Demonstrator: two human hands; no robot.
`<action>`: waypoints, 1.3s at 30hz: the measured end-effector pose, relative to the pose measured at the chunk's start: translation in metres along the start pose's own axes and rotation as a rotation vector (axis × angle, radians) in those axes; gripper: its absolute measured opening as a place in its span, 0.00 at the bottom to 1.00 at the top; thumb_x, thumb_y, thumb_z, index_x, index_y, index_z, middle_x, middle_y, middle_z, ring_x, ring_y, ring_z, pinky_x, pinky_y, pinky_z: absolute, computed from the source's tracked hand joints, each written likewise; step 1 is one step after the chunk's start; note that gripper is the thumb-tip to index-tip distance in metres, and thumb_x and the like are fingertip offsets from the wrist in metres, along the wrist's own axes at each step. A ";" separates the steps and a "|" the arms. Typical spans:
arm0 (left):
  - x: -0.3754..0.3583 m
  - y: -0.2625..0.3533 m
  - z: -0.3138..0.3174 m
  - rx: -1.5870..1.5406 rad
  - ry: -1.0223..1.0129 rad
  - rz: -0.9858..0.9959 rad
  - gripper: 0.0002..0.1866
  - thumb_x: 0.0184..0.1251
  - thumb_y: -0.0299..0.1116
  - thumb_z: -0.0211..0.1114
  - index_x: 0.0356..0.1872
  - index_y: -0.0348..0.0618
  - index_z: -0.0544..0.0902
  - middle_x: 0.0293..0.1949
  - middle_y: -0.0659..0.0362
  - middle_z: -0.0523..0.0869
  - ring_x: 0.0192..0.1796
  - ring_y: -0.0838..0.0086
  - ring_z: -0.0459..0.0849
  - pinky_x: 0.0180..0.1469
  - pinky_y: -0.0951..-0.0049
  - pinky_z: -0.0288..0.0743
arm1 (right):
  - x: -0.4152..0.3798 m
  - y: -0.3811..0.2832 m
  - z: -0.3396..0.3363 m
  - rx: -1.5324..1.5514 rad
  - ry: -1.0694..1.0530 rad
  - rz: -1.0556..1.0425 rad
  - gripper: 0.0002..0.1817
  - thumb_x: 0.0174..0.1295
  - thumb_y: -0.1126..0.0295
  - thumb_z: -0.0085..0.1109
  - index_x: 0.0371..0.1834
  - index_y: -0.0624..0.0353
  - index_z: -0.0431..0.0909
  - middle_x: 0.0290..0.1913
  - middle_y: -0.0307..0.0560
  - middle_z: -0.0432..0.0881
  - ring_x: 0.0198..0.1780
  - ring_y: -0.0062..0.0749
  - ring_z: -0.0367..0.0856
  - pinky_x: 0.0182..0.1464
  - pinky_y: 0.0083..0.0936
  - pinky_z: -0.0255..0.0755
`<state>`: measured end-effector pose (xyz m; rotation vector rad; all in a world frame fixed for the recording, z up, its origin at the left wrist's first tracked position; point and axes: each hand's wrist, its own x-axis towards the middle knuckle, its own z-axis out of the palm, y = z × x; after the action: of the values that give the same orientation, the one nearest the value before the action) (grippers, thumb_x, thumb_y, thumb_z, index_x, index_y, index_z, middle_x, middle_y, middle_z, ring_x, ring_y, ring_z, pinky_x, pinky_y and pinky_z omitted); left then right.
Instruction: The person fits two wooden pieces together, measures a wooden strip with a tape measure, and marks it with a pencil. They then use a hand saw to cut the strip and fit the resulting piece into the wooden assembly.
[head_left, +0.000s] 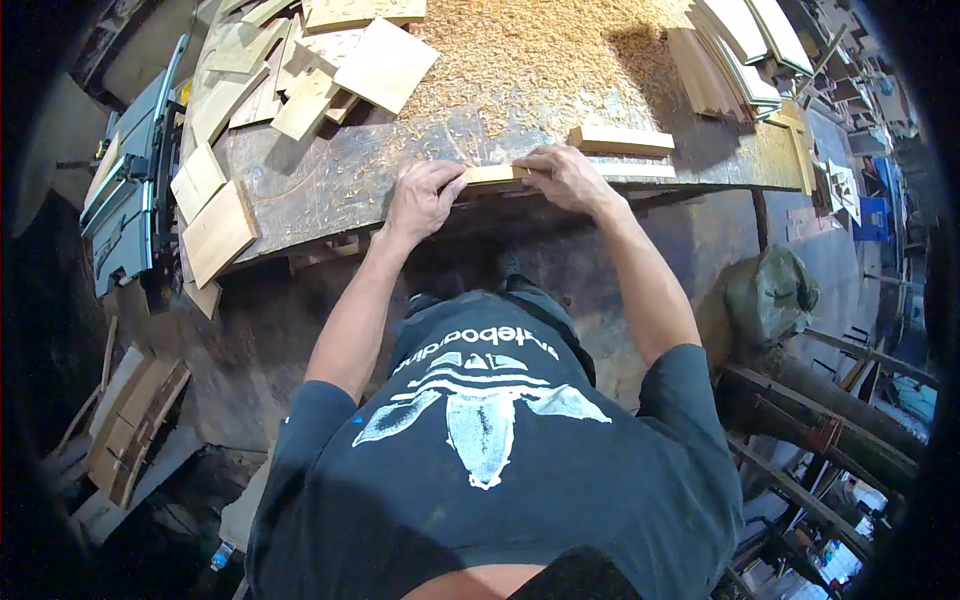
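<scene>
Between my two hands is a short, pale wooden strip (pixel 494 174), held at the front edge of the workbench (pixel 330 190). My left hand (pixel 425 200) grips its left end with the fingers closed. At the other end, my right hand (pixel 568 178) pinches the strip between thumb and fingers. Just beyond my right hand lies a thicker wooden block (pixel 622 140), with a thin light strip (pixel 640 171) in front of it near the bench edge.
Wood shavings (pixel 540 60) cover the back of the bench. Loose boards (pixel 388 66) pile up at the left, and stacked planks (pixel 735 60) stand at the right. A blue-grey machine (pixel 130 190) is beside the bench's left end. A green sack (pixel 770 295) sits on the right.
</scene>
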<state>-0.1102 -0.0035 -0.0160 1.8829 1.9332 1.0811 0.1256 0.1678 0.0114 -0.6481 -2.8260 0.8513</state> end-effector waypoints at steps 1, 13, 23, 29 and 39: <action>-0.001 -0.001 0.001 -0.001 0.011 0.008 0.11 0.71 0.35 0.72 0.46 0.40 0.92 0.48 0.50 0.93 0.50 0.53 0.90 0.57 0.58 0.80 | 0.000 0.000 -0.001 0.002 0.002 0.006 0.16 0.69 0.63 0.66 0.57 0.55 0.89 0.52 0.51 0.89 0.58 0.52 0.84 0.62 0.41 0.77; -0.002 -0.004 0.004 0.018 0.058 0.021 0.10 0.70 0.36 0.72 0.45 0.42 0.91 0.46 0.54 0.93 0.48 0.55 0.90 0.55 0.56 0.79 | 0.007 0.001 -0.001 0.036 -0.024 0.016 0.13 0.70 0.62 0.63 0.50 0.52 0.91 0.48 0.54 0.89 0.54 0.53 0.86 0.58 0.44 0.79; -0.003 -0.005 0.008 -0.016 0.061 -0.014 0.11 0.71 0.39 0.72 0.44 0.44 0.92 0.45 0.57 0.94 0.50 0.58 0.89 0.59 0.56 0.76 | 0.013 -0.029 0.023 -0.152 0.232 -0.113 0.08 0.66 0.61 0.66 0.42 0.47 0.91 0.47 0.46 0.89 0.48 0.46 0.86 0.55 0.42 0.78; -0.008 -0.001 -0.012 0.115 0.162 -0.108 0.22 0.66 0.40 0.76 0.58 0.42 0.88 0.58 0.48 0.90 0.62 0.54 0.86 0.72 0.56 0.72 | 0.018 -0.035 0.012 -0.069 0.163 -0.024 0.07 0.65 0.62 0.66 0.39 0.46 0.93 0.45 0.41 0.90 0.47 0.44 0.85 0.56 0.39 0.76; -0.053 -0.030 -0.065 0.049 0.166 -0.199 0.20 0.62 0.33 0.76 0.56 0.43 0.90 0.62 0.52 0.88 0.68 0.52 0.81 0.72 0.55 0.73 | 0.018 -0.031 0.019 -0.070 0.134 0.024 0.09 0.66 0.63 0.65 0.42 0.47 0.94 0.46 0.41 0.91 0.47 0.48 0.83 0.55 0.39 0.76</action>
<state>-0.1663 -0.0719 -0.0065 1.6258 2.2025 1.1700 0.0932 0.1430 0.0127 -0.7206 -2.7430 0.6877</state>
